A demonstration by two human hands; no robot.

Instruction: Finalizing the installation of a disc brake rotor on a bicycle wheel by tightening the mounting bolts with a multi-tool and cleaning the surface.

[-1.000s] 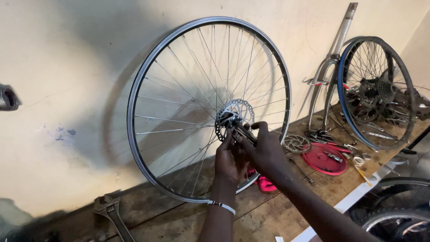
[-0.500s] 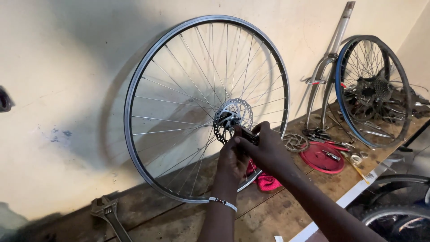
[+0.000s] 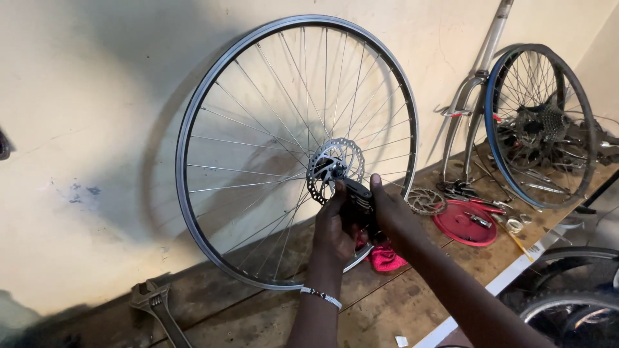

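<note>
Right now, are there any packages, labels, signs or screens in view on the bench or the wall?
None that can be made out: no package, sign or screen.
Small white scrap: on the wooden bench near its front edge, squarish, too small to tell whether it is a label.

Since 1 second ago my view has swung slightly right and down, so the wheel [image 3: 298, 151] now sits nearer the left edge. My left hand [image 3: 334, 229] and right hand [image 3: 390, 216], around the black multi-tool [image 3: 358, 200], have slid lower, toward 5 o'clock of the brake disc [image 3: 335, 169].
</note>
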